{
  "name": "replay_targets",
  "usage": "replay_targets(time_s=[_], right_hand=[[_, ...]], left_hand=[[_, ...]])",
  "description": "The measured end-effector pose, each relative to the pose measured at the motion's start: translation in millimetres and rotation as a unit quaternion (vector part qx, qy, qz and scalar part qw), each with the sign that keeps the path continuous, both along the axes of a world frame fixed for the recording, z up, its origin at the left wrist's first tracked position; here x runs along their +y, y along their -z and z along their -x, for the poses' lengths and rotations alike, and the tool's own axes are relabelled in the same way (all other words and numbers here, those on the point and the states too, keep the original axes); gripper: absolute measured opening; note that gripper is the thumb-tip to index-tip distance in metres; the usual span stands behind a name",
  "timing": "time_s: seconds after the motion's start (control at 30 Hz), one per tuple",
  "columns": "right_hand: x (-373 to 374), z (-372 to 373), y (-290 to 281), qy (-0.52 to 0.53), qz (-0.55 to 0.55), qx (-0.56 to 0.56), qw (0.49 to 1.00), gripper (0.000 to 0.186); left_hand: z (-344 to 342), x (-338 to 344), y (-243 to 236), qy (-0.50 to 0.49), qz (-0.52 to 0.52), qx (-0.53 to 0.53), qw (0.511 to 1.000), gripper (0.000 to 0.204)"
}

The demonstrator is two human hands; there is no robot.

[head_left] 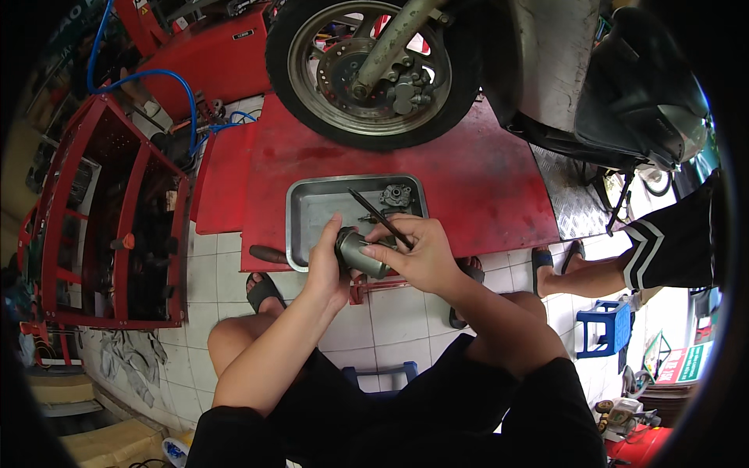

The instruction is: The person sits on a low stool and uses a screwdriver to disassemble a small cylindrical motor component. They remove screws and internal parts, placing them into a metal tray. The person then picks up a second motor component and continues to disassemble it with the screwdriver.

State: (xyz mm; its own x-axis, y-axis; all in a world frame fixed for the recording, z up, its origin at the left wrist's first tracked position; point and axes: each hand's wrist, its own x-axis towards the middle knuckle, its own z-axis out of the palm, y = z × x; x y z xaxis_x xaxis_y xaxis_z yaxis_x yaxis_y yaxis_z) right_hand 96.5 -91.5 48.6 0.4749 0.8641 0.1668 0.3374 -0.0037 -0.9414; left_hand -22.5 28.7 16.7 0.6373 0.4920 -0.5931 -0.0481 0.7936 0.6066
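My left hand [328, 257] is wrapped round a grey metal cylinder-shaped motor part [364, 256], held over the near edge of a metal tray [290, 222]. In my right hand [419, 253] is a thin black rod-shaped tool [373, 209], slanting up to the left; its exact kind is unclear. The fingertips of that hand also touch the side of the motor part. Inside the tray, a round metal part with holes [396, 194] lies at the far right corner. Smaller dark parts beside it are partly hidden by the tool and my fingers.
The tray sits on a red lift platform [491, 203] under a scooter's front wheel [285, 86]. A dark handle [268, 254] sticks out left of the tray. Left stands a red tool cart [148, 210]; right are a blue stool [605, 327] and another person's leg [597, 273].
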Motion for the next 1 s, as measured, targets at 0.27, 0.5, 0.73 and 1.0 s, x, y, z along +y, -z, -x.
replay_targets(time_s=[0.27, 0.5, 0.73, 1.0], right_hand=[[-7, -6, 0, 0.028, -0.002, -0.095, 0.995, 0.017], [2, 0, -3, 0.025, -0.028, -0.175, 0.984, 0.02], [-12, 13, -10, 0.08, 0.007, -0.077, 0.994, 0.018], [-7, 7, -7, 0.038, -0.058, -0.205, 0.976, 0.022]], left_hand=[[-19, -26, -1, -0.004, -0.097, 0.017, 0.995, 0.047], [-5, -15, 25, 0.031, -0.187, -0.018, 0.982, 0.054], [-15, -34, 19, 0.042, -0.191, -0.05, 0.979, 0.051], [-20, -34, 20, 0.036, -0.084, -0.009, 0.996, 0.053]])
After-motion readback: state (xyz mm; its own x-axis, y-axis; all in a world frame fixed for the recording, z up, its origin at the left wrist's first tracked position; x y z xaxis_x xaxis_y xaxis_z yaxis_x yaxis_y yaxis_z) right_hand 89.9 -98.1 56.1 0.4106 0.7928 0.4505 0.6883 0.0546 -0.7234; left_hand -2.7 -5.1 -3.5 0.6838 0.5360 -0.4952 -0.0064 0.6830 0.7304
